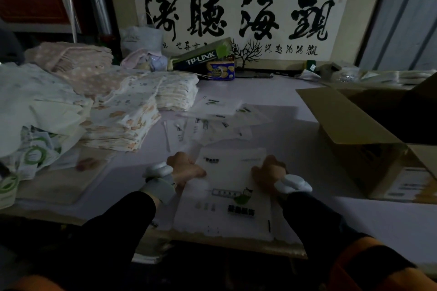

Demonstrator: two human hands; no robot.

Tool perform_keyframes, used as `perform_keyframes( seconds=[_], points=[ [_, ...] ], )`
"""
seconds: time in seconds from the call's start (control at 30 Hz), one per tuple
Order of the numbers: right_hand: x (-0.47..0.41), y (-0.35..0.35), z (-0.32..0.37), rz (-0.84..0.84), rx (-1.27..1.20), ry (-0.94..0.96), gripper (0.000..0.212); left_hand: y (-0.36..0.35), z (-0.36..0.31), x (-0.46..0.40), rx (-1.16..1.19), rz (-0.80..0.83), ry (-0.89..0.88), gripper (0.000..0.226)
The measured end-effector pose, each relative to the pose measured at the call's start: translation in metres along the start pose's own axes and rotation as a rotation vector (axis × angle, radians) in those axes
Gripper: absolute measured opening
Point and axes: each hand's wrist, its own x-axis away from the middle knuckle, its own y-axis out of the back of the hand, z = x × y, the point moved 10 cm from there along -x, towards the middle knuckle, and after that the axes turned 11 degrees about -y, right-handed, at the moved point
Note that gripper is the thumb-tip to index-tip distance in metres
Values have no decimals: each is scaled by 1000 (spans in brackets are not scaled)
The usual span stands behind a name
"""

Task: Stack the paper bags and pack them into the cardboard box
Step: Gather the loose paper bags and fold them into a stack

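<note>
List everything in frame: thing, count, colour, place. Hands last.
paper bag stack: one pile, white with green and black print, near table edge, between the hands
loose paper bags: several, white, scattered mid-table
cardboard box: one, brown, open, right side
folded cloth piles: several, pale prints and pink, left side
TP-LINK box: one, green, at back
tin: one, blue, under TP-LINK box
calligraphy panel: one, white with black, back wall
left hand: on stack's left edge
right hand: on stack's right edge
</note>
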Motion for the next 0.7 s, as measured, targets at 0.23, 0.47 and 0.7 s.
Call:
perform_keyframes(
  seconds=[0.23, 0.47, 0.7],
  points=[
    [6, 8, 4, -33, 52, 38, 51, 5, 2, 3, -65, 4, 32, 30],
    [13, 16, 12, -95, 133, 60, 47, 11, -9, 4, -135, -53, -2, 33],
    [22, 18, 16, -50, 199, 114, 52, 5, -12, -7, -122, -97, -13, 35]
  ],
)
